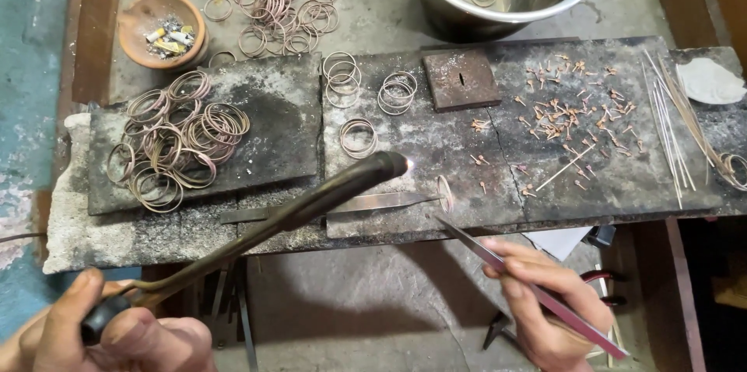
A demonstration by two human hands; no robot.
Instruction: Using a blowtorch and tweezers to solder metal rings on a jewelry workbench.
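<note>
Metal torch (pixel 311 205), tweezers (pixel 529 290), ring (pixel 445 193)

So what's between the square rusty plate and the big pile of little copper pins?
In the head view, the dark slab between the square plate and the pins is bare.

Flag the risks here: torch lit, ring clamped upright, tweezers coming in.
1. The torch flame plays right at the thin ring; lingering could melt it.
2. The tweezers in the right hand might knock the ring from its clamp.
3. Loose rings lie near the flame and could heat up.
</note>
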